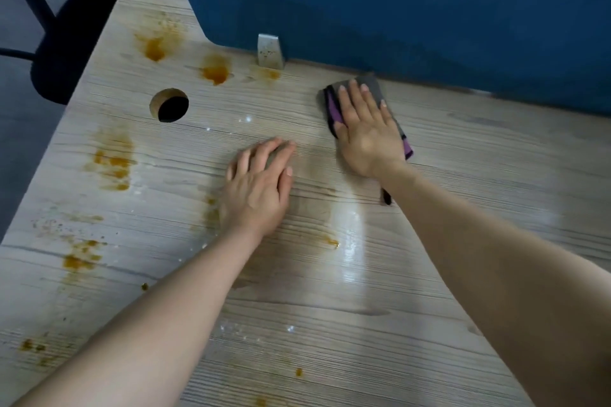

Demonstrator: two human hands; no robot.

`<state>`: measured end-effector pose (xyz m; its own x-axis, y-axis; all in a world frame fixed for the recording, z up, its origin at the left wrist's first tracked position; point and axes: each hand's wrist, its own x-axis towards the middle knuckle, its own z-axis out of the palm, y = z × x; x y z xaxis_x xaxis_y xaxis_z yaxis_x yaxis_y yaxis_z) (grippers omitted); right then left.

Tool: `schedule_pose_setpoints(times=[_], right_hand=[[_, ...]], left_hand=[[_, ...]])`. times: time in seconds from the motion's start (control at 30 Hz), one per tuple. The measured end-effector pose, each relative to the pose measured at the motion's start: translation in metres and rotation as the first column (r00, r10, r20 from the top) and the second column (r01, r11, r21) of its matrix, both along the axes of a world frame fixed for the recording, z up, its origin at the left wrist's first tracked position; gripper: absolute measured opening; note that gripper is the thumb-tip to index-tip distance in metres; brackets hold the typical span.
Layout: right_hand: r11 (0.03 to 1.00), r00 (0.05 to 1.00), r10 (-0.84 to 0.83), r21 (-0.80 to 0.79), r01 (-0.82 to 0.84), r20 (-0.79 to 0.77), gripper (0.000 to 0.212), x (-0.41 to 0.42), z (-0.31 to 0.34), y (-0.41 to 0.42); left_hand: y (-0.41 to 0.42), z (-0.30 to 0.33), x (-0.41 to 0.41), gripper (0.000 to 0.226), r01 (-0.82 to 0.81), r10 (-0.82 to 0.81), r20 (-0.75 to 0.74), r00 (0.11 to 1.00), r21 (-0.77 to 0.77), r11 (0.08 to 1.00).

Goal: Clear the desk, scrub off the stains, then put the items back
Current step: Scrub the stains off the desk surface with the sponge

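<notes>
2 hands [261, 188], 1 cloth [370, 89], 1 desk [363, 324]

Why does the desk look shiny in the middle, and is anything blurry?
Head view: a white glare streak reflects off the wet-looking desk between the arms; the left hand looks slightly motion-blurred; the wide lens bends the desk's edges.

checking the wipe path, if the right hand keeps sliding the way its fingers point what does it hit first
The right hand, flat on the cloth, points up and slightly left. It would probably meet the blue partition first; the cloth's far edge already looks almost against its base.
</notes>
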<state>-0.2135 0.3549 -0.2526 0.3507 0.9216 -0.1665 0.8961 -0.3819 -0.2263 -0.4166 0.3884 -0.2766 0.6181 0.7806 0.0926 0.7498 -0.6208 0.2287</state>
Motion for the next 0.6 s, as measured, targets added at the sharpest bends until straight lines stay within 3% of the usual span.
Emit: schedule_pose_setpoints(times=[0.13, 0.37, 0.6], right_hand=[[0.992, 0.992, -0.122, -0.024, 0.123, 0.04, 0.057, -0.015, -0.004, 0.008], [0.991, 0.991, 0.13, 0.01, -0.13, -0.022, 0.058, -0.035, -0.002, -0.015], [0.987, 0.987, -0.159, 0.011, 0.159, 0.034, 0.056, -0.004, -0.002, -0.068]], left_hand=[[0.001, -0.001, 0.0, 0.043, 0.004, -0.003, 0.003, 1.0, -0.007, 1.0], [0.001, 0.001, 0.0, 0.042, 0.0, 0.0, -0.013, 1.0, 0.015, 1.0], [0.001, 0.0, 0.001, 0.043, 0.0, 0.0, -0.016, 1.0, 0.0, 1.0]])
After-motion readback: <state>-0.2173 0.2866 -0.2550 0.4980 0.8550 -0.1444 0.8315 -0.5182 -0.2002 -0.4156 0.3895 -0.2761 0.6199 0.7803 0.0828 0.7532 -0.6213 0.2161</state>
